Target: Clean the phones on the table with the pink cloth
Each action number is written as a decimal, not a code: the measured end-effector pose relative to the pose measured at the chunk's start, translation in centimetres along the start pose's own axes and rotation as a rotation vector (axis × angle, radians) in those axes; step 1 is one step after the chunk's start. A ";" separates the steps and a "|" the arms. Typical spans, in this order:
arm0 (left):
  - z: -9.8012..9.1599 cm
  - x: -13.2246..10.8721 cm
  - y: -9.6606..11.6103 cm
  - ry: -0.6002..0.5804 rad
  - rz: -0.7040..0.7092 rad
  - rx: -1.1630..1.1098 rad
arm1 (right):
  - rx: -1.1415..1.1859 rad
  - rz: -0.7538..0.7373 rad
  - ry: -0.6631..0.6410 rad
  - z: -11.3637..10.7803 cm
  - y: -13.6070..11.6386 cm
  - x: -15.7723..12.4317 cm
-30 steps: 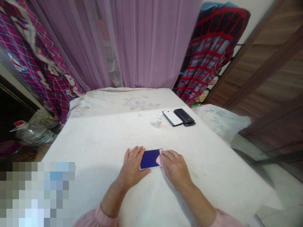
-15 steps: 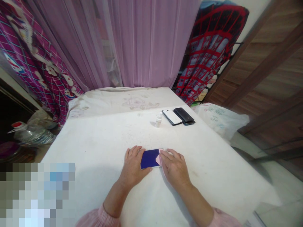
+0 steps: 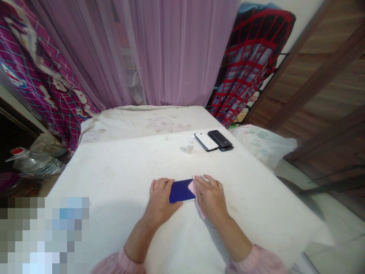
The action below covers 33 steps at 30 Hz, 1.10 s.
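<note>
Though phone (image 3: 181,191) between hands (image 3: 160,199), table-edges (image 3: 68,171) distant

On a table covered with a white cloth (image 3: 114,171), the left hand (image 3: 159,201) grips the left end of a blue-faced phone (image 3: 181,191), thumb along the near edge and fingers at the far one. The right hand (image 3: 211,198) holds a pink cloth (image 3: 191,187) against the phone's right end. Farther back, a small white bottle (image 3: 189,145) stands upright beside a white phone (image 3: 205,141), which lies on a darker one, and a black phone (image 3: 220,139) lies just right of them. A purple curtain (image 3: 182,49) hangs behind the table.
</note>
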<state>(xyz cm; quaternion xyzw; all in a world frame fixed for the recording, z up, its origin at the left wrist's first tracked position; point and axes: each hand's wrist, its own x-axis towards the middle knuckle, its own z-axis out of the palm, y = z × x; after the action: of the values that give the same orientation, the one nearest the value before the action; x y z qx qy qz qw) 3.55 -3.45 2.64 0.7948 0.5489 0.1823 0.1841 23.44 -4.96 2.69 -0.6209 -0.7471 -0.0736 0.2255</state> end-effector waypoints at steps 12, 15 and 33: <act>-0.7 0.1 0.6 -0.068 -0.044 0.044 | 0.006 0.043 -0.017 -0.2 0.1 -1.5; -0.8 0.1 0.7 -0.078 -0.054 0.052 | -0.008 0.060 -0.031 0.1 0.2 -0.3; -0.5 0.0 0.6 -0.051 -0.058 0.074 | 0.133 0.107 -0.012 0.8 1.0 -1.1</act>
<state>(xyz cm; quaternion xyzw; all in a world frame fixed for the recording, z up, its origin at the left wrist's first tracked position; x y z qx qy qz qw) 3.78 -3.56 3.38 0.7891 0.5732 0.1363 0.1738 24.32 -5.45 1.35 -0.6441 -0.7173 -0.0079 0.2655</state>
